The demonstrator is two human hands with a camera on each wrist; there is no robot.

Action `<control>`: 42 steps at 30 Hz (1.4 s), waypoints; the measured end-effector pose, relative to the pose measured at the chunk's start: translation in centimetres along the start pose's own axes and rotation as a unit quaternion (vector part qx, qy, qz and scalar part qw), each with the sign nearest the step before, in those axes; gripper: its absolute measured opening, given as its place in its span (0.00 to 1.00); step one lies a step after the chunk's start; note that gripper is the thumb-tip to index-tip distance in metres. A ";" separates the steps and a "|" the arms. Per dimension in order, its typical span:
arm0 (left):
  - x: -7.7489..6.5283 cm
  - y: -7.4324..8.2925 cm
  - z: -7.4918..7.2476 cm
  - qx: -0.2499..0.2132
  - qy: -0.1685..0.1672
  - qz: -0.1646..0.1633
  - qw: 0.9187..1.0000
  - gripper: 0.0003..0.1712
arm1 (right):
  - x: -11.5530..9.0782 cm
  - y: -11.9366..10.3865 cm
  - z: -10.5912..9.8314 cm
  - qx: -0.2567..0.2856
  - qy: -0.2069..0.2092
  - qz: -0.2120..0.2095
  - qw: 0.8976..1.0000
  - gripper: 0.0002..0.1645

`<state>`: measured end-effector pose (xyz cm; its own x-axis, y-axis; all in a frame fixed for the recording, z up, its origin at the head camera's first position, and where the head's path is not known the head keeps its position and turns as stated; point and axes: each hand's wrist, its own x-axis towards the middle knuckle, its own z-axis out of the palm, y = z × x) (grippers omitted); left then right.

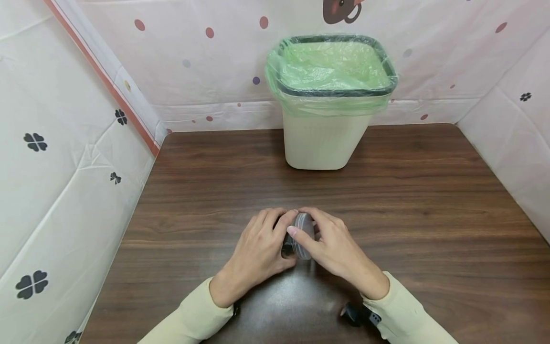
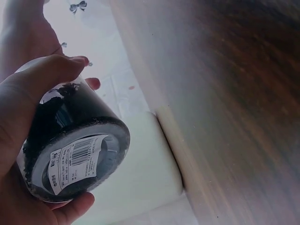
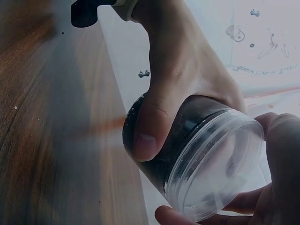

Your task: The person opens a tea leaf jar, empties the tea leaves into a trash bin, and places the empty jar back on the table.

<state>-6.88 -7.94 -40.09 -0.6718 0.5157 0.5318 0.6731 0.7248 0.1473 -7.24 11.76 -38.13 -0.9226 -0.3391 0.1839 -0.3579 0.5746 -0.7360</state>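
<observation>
A clear plastic jar [image 3: 187,126] filled with dark, loose material lies tilted on its side between both hands, above the table. My left hand [image 1: 258,243] grips the jar's body, with the thumb along its side in the right wrist view. Around the transparent screw lid [image 3: 225,164] curl the fingers and thumb of my right hand [image 1: 337,243]. The lid sits on the jar's mouth; whether it is loosened I cannot tell. In the left wrist view the jar's base faces the camera and bears a white barcode label [image 2: 75,164]. What the dark contents are is unclear.
A cream bin [image 1: 322,138] with a green bag liner [image 1: 335,62] stands at the back of the brown wood table [image 1: 193,181]. Patterned white cloth [image 1: 64,191] hangs at the left, back and right. Dark wrist straps [image 1: 365,315] show by the sleeves.
</observation>
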 end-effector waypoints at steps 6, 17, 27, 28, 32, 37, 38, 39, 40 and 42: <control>-0.1 0.0 -0.1 -0.022 0.004 -0.009 1.000 0.51 | -0.1 0.1 0.0 -0.013 0.023 -0.029 0.999 0.31; 0.0 -0.2 -0.2 -0.076 -0.015 -0.021 0.997 0.52 | -0.3 0.4 -0.1 -0.008 0.040 -0.079 0.996 0.35; -0.1 -0.4 0.0 -0.140 -0.057 -0.054 0.987 0.54 | -0.4 0.6 -0.3 -0.004 0.038 -0.104 0.994 0.36; -0.1 -0.5 0.0 -0.149 -0.065 -0.064 0.985 0.54 | -0.4 0.6 -0.3 -0.003 0.040 -0.109 0.993 0.36; -0.1 -0.8 -0.2 -0.173 -0.082 -0.095 0.977 0.52 | -0.3 0.5 -0.5 -0.004 0.052 -0.129 0.990 0.37; 0.0 -1.0 -0.3 -0.163 -0.080 -0.097 0.979 0.50 | -0.2 0.5 -0.8 -0.011 0.055 -0.142 0.988 0.38; 0.0 -1.0 -0.4 -0.161 -0.082 -0.097 0.979 0.50 | -0.2 0.4 -0.8 -0.013 0.054 -0.142 0.988 0.38; 0.0 -1.0 -0.4 -0.162 -0.083 -0.097 0.979 0.50 | -0.2 0.4 -0.9 -0.013 0.053 -0.142 0.988 0.38; 0.0 -1.0 -0.4 -0.162 -0.083 -0.097 0.978 0.50 | -0.2 0.4 -0.9 -0.012 0.053 -0.141 0.988 0.38; 0.0 -1.0 -0.4 -0.162 -0.084 -0.099 0.978 0.51 | -0.2 0.4 -0.9 -0.011 0.052 -0.139 0.989 0.38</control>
<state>-7.45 -8.86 -39.92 -0.8214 0.4677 0.3265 0.5698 0.6482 0.5050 -7.35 12.72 -37.87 -0.7974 -0.4083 0.4442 -0.6019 0.4871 -0.6328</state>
